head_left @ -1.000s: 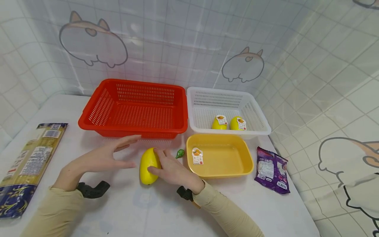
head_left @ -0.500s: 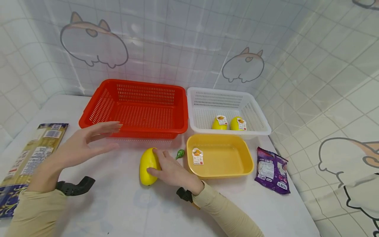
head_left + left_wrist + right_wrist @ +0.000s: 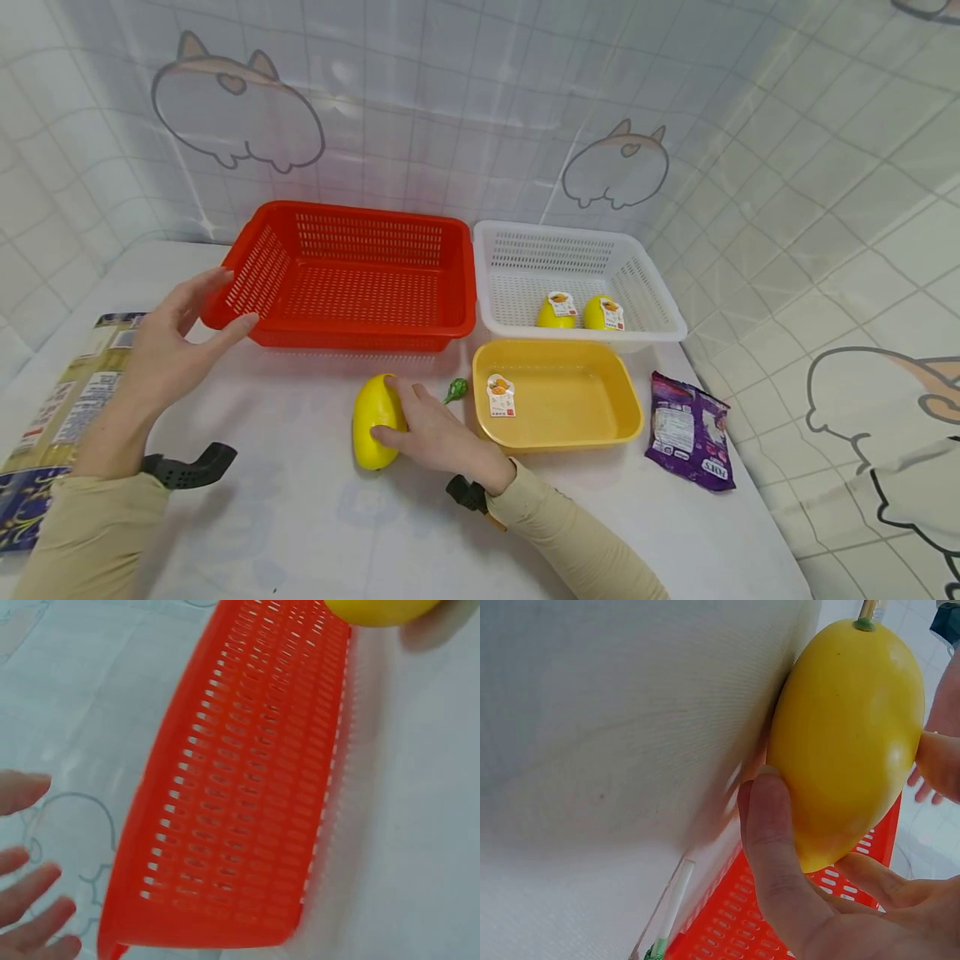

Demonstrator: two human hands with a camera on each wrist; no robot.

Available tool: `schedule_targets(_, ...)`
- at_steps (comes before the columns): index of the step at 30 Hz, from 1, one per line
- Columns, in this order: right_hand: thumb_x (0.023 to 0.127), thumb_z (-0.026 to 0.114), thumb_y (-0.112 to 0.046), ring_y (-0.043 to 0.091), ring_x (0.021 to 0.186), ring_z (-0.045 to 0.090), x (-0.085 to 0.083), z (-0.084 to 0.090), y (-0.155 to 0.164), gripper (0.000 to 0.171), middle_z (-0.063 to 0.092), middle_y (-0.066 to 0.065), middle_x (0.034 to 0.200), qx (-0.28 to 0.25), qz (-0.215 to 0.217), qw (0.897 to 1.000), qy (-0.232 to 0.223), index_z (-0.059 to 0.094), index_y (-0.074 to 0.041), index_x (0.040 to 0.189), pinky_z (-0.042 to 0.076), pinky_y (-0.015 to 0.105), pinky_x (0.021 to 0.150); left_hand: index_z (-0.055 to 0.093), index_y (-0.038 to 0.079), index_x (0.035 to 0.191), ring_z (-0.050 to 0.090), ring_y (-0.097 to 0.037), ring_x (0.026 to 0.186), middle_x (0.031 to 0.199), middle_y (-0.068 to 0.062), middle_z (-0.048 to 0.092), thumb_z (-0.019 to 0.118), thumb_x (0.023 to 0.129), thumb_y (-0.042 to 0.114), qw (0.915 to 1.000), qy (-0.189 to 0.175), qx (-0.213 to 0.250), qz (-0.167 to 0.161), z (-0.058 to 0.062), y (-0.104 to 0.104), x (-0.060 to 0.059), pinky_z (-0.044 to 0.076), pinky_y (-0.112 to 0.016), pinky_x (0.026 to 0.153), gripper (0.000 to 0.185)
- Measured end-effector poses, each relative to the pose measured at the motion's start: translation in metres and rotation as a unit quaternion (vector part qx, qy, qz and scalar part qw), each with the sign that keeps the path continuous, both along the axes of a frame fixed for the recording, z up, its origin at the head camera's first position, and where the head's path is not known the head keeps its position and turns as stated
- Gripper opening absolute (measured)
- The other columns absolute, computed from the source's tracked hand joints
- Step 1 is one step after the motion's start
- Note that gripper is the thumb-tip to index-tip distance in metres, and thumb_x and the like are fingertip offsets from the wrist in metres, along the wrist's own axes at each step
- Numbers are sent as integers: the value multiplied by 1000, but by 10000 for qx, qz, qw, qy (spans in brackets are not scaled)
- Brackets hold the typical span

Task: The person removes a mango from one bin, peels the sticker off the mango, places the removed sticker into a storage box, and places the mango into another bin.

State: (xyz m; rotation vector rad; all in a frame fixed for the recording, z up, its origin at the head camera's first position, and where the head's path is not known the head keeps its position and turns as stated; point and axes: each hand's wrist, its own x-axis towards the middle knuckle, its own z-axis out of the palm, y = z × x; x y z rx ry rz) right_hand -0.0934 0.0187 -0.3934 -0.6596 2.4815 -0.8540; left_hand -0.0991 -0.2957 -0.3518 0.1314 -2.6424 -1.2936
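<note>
A yellow mango (image 3: pixel 373 421) lies on the white table in front of the red basket (image 3: pixel 352 283). My right hand (image 3: pixel 423 429) grips it from the right, thumb at its near end and fingers over the top. The right wrist view shows the thumb (image 3: pixel 772 847) and fingers curled round the mango (image 3: pixel 844 735). Open with fingers spread, my left hand (image 3: pixel 176 337) hovers at the red basket's front left corner. In the left wrist view its fingers (image 3: pixel 30 915) stand apart from the basket wall (image 3: pixel 247 787).
A white basket (image 3: pixel 648 292) at the back right holds two small labelled mangoes (image 3: pixel 557 311). In front of it are a yellow tray (image 3: pixel 558 396) and a small green object (image 3: pixel 455 388). A purple packet (image 3: pixel 688 429) lies right; a long gold packet (image 3: pixel 60 417) lies far left.
My left hand has drawn away from the mango, moving left and back to the red basket's front left corner. My right hand and the mango have stayed put.
</note>
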Motion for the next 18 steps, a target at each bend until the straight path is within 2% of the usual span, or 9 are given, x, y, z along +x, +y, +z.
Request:
schedule_targets(3, 98, 60, -45, 11, 114, 49, 0, 0, 0, 74, 48, 2, 143, -35, -6, 10000, 3, 25, -19, 157, 47, 26, 103, 14, 29, 162, 16, -38, 152, 167, -10, 19, 61, 97, 44, 9999, -55, 89, 118, -5, -3, -5, 21, -61, 120, 81)
schedule_targets(5, 98, 61, -44, 11, 114, 49, 0, 0, 0, 74, 48, 1, 141, -64, -5, 10000, 19, 25, -19, 157, 46, 26, 103, 9, 24, 162, 16, -41, 152, 167, -13, 15, 59, 97, 47, 9996, -179, 111, 199, -9, -4, -8, 22, -63, 118, 85)
schedule_targets(9, 97, 63, -43, 11, 113, 48, 1, -1, 0, 75, 49, 0, 139, -158, -16, 9999, 19, 25, -18, 157, 47, 26, 103, 6, 13, 162, 15, -47, 150, 166, -21, 10, 56, 98, 48, 9986, -338, 163, 372, -16, -8, -13, 23, -67, 114, 88)
schedule_targets(13, 96, 64, -42, 11, 112, 49, 1, -1, 0, 77, 50, -1, 138, -269, -22, 9996, -17, 23, -19, 157, 48, 26, 101, 5, 10, 161, 17, -50, 148, 165, -25, 8, 53, 99, 47, 9971, -463, 303, 514, -19, -10, -16, 28, -67, 109, 87)
schedule_targets(18, 96, 65, -42, 11, 110, 49, 1, -2, 1, 79, 49, 0, 137, -327, -10, 9994, -70, 21, -19, 158, 49, 24, 98, -3, 9, 161, 19, -54, 146, 166, -25, 3, 53, 100, 45, 9955, -652, 474, 490, -21, -10, -17, 33, -69, 104, 90)
